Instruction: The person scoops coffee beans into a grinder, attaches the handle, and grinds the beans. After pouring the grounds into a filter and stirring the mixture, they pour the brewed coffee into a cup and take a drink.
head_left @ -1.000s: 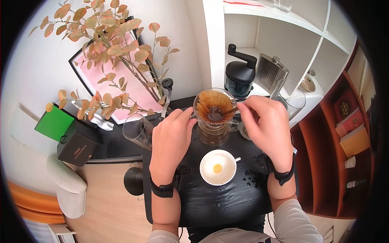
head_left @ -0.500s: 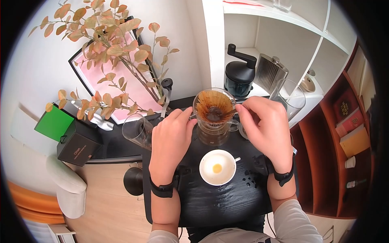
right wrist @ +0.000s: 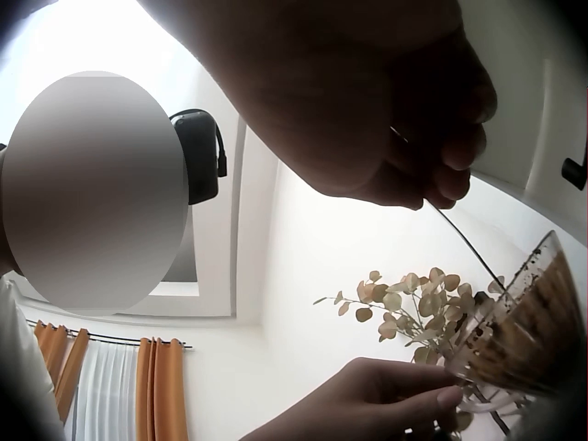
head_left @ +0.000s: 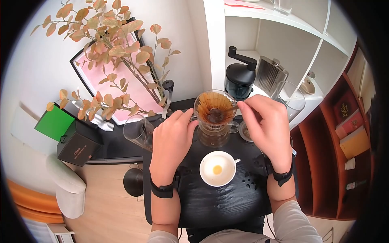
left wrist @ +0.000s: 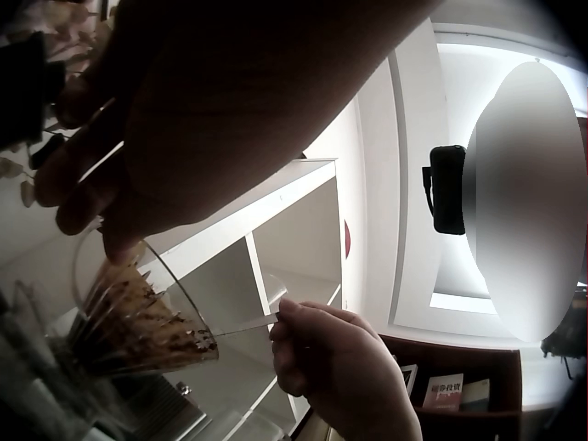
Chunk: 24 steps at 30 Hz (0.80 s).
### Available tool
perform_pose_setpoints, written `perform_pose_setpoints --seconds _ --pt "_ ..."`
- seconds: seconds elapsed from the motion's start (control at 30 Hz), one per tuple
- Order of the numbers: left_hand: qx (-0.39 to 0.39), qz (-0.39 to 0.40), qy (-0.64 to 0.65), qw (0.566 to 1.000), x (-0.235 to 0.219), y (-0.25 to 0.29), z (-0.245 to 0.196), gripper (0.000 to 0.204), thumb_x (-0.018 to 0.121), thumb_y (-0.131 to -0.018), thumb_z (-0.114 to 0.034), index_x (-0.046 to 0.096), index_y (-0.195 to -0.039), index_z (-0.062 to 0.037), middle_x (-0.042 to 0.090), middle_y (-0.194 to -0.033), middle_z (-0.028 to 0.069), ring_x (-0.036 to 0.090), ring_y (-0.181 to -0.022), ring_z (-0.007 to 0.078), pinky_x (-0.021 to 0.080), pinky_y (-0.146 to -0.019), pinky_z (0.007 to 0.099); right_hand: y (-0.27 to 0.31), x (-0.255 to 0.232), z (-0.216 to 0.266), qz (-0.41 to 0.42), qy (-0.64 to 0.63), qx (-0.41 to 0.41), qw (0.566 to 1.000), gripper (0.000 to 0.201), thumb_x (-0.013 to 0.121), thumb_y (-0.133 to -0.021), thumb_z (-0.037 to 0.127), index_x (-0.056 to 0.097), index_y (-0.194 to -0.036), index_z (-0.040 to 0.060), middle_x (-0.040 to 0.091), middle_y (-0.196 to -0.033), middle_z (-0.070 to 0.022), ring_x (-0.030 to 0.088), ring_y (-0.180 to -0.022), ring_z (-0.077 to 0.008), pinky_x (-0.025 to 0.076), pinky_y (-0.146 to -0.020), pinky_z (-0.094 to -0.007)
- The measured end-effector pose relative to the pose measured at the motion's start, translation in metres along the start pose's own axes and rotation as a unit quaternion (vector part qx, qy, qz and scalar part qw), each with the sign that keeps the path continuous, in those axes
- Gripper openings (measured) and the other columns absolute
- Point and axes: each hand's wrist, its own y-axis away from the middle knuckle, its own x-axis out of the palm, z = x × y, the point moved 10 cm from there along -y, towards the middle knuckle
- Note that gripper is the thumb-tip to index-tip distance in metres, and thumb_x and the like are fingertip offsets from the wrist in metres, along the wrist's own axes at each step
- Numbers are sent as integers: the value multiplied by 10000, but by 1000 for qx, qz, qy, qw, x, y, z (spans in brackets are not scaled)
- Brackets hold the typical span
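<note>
A clear glass dripper (head_left: 197, 106) sits on a glass carafe (head_left: 212, 140), lined with a brown-stained paper filter (head_left: 210, 99) that has dark wet coffee grounds (head_left: 215, 115) at its bottom. On the dripper's left side, my left hand (head_left: 172, 135) grips its small glass handle (right wrist: 489, 402) with thumb and fingers. My right hand (head_left: 266, 121) pinches a thin metal stirrer (left wrist: 246, 324) between thumb and fingertips, and the stirrer slants over the rim into the filter. Its lower end is hidden within the dripper. In front stands a white cup (head_left: 227, 178) with a little yellowish liquid.
Empty-looking glass vessels flank the hands, one at left (head_left: 137, 128) and one at right (head_left: 292, 97). A black hand grinder (head_left: 240, 77) and a metal flask (head_left: 271, 75) stand on the white shelf behind. Water drops (head_left: 249, 181) lie on the black table (head_left: 223, 206).
The stirrer and right fingertips shift slightly at the filter's right side. The left hand keeps its grip, and the whole head view drops a little.
</note>
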Motion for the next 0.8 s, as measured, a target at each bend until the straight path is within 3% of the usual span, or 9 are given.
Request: perform_pose_setpoints --seconds 0.3,0.4,0.6,0.8 --pt "-1 -3 1 1000 1 0 1 296 782 -918 -133 753 -1195 -34 689 -870 139 680 -738 324 528 -661 417 1 8 0 44 27 -6 999 165 705 -946 119 695 -810 24 640 -714 -126 644 -615 -345 491 -561 -429" --pt "13 2 -12 1000 2 0 -1 260 762 -930 -157 735 -1160 -40 677 -882 112 702 -782 349 563 -652 447 1 4 -1 24 -7 -2 1000 175 702 -948 109 687 -802 14 633 -708 -132 632 -605 -351 484 -559 -436" --pt "0 -4 -6 1000 1 0 1 299 790 -912 -134 756 -1191 -31 695 -863 132 683 -732 309 533 -660 411 -1 -5 -2 -21 -2 9 1000 159 715 -947 96 678 -822 5 622 -705 -137 615 -608 -355 473 -562 -438" --pt "-2 -2 -4 1000 1 0 1 299 789 -914 -133 757 -1194 -34 696 -857 132 682 -724 310 534 -659 410 0 1 -4 19 33 -2 999 131 729 -935 70 677 -836 3 620 -717 -139 613 -626 -358 468 -576 -429"
